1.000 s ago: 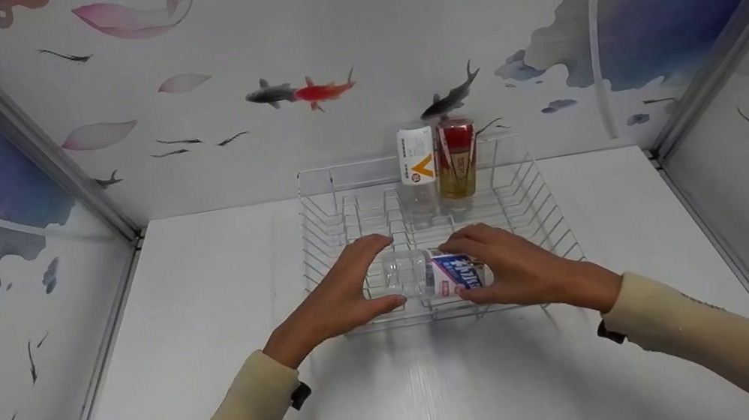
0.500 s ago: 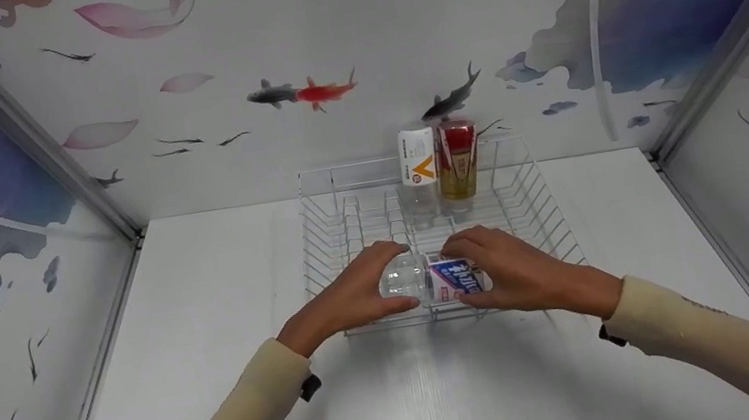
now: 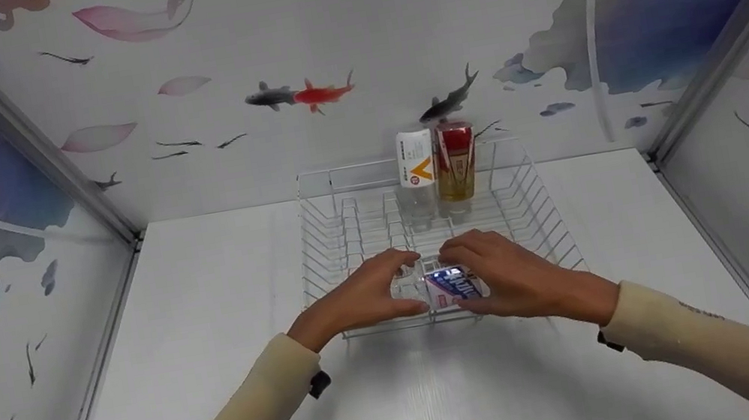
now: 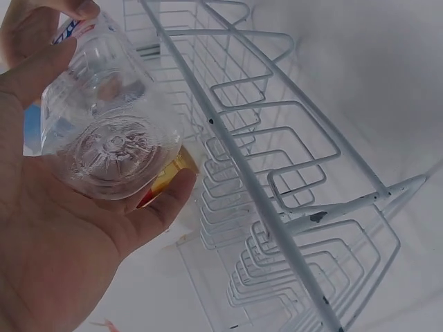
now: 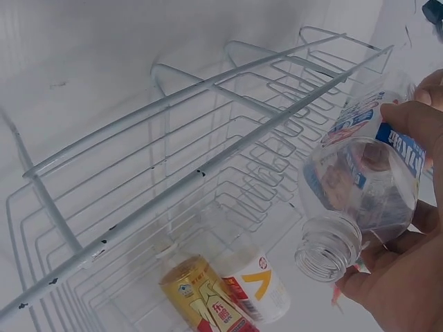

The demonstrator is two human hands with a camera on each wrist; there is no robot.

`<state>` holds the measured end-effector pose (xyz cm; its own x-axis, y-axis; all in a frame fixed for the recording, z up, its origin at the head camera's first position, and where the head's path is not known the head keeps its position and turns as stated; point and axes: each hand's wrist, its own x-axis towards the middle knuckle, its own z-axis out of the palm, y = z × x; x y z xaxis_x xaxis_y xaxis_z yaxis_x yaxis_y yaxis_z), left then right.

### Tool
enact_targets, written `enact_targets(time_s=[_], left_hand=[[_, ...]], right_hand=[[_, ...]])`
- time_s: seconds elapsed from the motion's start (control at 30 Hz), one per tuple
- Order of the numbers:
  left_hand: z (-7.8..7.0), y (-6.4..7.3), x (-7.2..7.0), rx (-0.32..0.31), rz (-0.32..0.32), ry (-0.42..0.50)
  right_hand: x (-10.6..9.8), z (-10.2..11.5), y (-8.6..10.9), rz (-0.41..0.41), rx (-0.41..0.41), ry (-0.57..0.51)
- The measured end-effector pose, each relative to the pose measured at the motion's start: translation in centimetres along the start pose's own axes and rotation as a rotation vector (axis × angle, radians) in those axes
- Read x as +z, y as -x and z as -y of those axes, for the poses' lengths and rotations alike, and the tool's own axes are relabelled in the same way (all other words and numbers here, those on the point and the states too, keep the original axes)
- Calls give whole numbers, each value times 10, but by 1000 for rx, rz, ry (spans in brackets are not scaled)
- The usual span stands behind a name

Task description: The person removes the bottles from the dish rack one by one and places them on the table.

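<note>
A clear plastic bottle [image 3: 452, 286] with a blue and white label lies sideways between my hands, over the front of the wire basket [image 3: 372, 330]. My left hand [image 3: 359, 298] grips the base end, its thumb and fingers on either side of the clear bottom [image 4: 114, 149]. At the other end, my right hand [image 3: 520, 282] holds the bottle around its label [image 5: 401, 142]. The right wrist view shows the bottle's neck [image 5: 329, 245] without a cap. The bottle looks see-through, with no drink visible in it.
At the basket's back stand a bottle with a white label and orange V [image 3: 416, 157] and a red and gold bottle [image 3: 457, 166]. The basket has upright wire loops inside. White panels with painted fish enclose the white table [image 3: 205, 291].
My left hand has moved right, from apart from the bottle to around its base. The bottle has shifted and turned slightly, while my right hand keeps hold of it.
</note>
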<state>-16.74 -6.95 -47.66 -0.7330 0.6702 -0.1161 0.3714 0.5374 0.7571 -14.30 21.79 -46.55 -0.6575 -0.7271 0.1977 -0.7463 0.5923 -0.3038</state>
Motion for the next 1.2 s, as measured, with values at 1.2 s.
enact_targets(time_s=[1.2], left_hand=[[-11, -15, 0, 67, 3, -77]], right_hand=[[3, 1, -3, -97, -207, 214]])
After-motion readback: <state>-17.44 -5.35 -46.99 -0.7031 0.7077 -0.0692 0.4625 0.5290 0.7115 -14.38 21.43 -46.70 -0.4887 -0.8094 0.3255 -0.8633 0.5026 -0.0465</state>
